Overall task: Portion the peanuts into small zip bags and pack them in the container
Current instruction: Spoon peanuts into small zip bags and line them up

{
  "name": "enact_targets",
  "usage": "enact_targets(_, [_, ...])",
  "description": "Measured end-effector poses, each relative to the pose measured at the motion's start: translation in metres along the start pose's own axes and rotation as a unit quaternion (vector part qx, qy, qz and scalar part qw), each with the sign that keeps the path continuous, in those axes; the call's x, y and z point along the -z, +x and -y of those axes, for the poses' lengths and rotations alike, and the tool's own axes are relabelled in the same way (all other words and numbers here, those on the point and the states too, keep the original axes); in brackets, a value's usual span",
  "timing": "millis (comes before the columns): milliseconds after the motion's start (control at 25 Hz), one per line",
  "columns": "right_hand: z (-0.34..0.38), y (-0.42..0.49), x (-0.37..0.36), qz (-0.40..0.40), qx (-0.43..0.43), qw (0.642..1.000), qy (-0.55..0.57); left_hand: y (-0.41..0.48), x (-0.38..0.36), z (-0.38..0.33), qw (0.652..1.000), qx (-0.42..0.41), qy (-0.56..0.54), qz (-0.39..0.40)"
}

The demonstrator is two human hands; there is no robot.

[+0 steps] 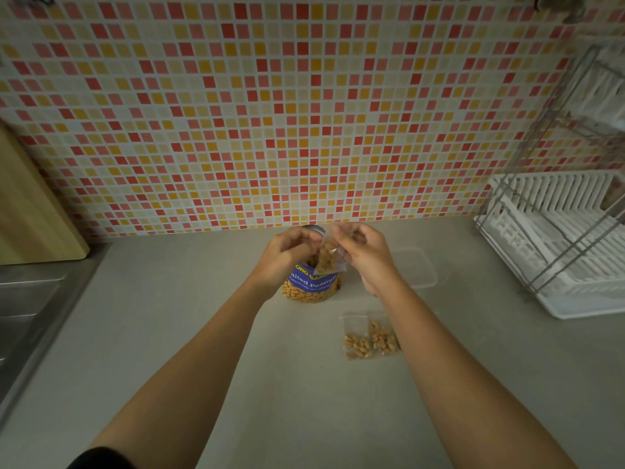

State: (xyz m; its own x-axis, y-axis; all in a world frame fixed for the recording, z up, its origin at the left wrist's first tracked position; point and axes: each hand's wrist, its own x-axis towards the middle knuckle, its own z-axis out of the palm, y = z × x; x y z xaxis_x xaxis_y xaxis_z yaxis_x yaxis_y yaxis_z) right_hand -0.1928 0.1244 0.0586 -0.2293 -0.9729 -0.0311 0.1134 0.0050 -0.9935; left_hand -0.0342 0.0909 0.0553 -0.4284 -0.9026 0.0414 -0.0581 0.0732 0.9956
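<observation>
Pinching a crinkly clear bag (329,258): left hand (287,255), right hand (365,257).

A pale grey tabletop (203,350) fills the lower half of the view. At twelve o'clock it meets a wall of small mosaic tiles (270,113) in red, pink, orange and cream. At three o'clock a white plastic dish rack (558,238) sits on the tabletop inside a tall wire frame (537,137). At nine o'clock a wooden board (30,204) stands upright, and just below it, toward eight o'clock, lies a steel sink (27,316).
</observation>
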Motion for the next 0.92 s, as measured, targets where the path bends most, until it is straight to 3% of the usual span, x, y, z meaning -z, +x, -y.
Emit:
enact_targets(160, [0.003, 0.001, 0.001, -0.003, -0.010, 1.000, 0.011, -0.003, -0.010, -0.001, 0.996, -0.036, 0.070, -0.030])
enact_targets(360, [0.003, -0.006, 0.013, 0.055, -0.008, 0.998, -0.012, -0.013, -0.016, 0.006, 0.997, -0.013, 0.021, -0.069])
enact_targets(560, [-0.008, -0.013, 0.019, -0.005, 0.010, 0.997, -0.070, -0.021, -0.023, 0.018, 0.997, 0.008, 0.013, -0.072])
enact_targets(720, [-0.011, -0.014, 0.018, -0.015, 0.017, 0.997, -0.074, -0.020, -0.027, 0.016, 0.996, 0.004, -0.049, -0.078])
enact_targets(920, [-0.014, -0.017, 0.017, -0.009, 0.025, 0.995, -0.100, -0.016, -0.028, 0.012, 0.997, 0.004, -0.028, -0.078])
